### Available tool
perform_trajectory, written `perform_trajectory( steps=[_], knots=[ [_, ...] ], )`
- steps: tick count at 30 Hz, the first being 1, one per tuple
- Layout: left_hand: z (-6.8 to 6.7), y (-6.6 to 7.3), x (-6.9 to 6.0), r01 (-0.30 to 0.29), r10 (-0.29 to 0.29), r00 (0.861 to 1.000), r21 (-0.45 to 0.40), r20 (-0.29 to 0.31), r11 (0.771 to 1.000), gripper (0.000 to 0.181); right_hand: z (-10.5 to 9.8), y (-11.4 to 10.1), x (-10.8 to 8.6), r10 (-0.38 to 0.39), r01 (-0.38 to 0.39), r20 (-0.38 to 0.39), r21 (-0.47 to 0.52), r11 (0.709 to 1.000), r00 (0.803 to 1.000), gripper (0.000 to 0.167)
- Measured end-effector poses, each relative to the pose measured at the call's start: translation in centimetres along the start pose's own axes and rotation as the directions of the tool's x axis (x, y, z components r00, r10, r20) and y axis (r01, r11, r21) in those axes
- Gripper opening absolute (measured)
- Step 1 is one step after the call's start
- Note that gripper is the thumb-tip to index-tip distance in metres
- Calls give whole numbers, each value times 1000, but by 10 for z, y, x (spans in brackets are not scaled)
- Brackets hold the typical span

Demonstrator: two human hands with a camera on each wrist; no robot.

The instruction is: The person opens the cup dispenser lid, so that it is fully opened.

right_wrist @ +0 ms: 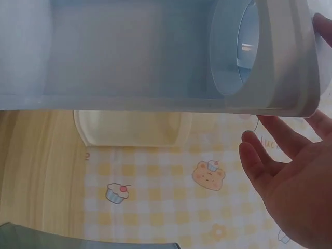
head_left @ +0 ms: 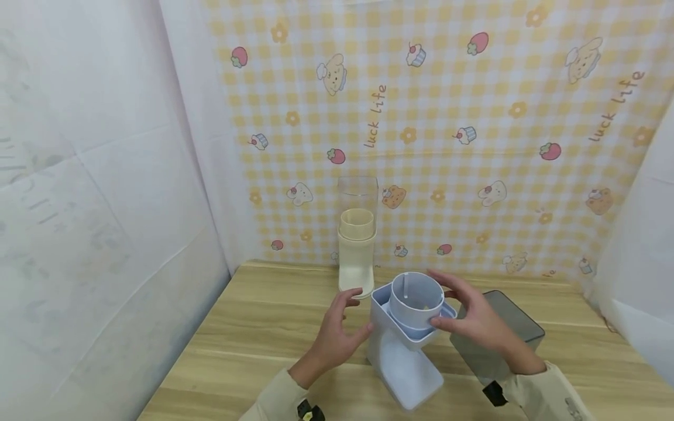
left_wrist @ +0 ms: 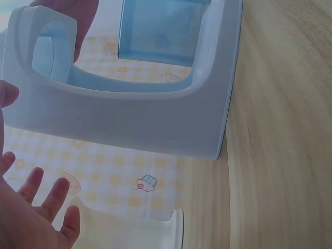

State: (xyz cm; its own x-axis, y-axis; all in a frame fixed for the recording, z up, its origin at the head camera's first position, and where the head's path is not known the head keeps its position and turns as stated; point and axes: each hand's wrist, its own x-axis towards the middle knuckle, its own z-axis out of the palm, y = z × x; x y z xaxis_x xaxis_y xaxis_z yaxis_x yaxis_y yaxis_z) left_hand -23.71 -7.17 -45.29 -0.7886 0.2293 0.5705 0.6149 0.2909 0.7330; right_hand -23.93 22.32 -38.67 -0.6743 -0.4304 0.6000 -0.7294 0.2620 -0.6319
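A pale blue stand (head_left: 408,377) with an open-topped upper part and a flat base stands on the table, turned at an angle. A round pale blue cup (head_left: 411,316) sits in its top, with small light bits inside. My right hand (head_left: 481,321) holds the cup's rim between thumb and fingers; in the right wrist view the hand (right_wrist: 301,181) is at the upper end of the stand (right_wrist: 129,57). My left hand (head_left: 333,339) has its fingers spread, thumb beside the stand's left side. The left wrist view shows that hand (left_wrist: 26,220) near the stand (left_wrist: 119,116).
A cream stand (head_left: 356,257) with a clear cylinder (head_left: 358,190) on top is at the table's back, before a checked cloth (head_left: 447,169). A grey translucent container (head_left: 513,316) lies to the right of the blue stand, partly behind my right arm. White sheets hang at both sides.
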Motion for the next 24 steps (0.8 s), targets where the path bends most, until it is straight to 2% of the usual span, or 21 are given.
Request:
perform_trajectory(
  steps=[4,9,17,24],
  knots=[
    [-1,0,-2,3,-2,1000,-10,17,1000,62,1,2,2,28,-29,28,21,999,999,82],
    [-2,-1,-3,6,-6,1000,-10,12,1000,62,4,1,3,38,-39,14,17,999,999,81],
    [-1,-1,-4,23,-23,999,-26,23,999,63,8,-5,3,86,-91,-75,-70,993,993,76],
    [0,-2,-4,14,-14,1000,-24,16,1000,62,14,-10,3,154,-182,-162,-176,967,975,75]
  ],
)
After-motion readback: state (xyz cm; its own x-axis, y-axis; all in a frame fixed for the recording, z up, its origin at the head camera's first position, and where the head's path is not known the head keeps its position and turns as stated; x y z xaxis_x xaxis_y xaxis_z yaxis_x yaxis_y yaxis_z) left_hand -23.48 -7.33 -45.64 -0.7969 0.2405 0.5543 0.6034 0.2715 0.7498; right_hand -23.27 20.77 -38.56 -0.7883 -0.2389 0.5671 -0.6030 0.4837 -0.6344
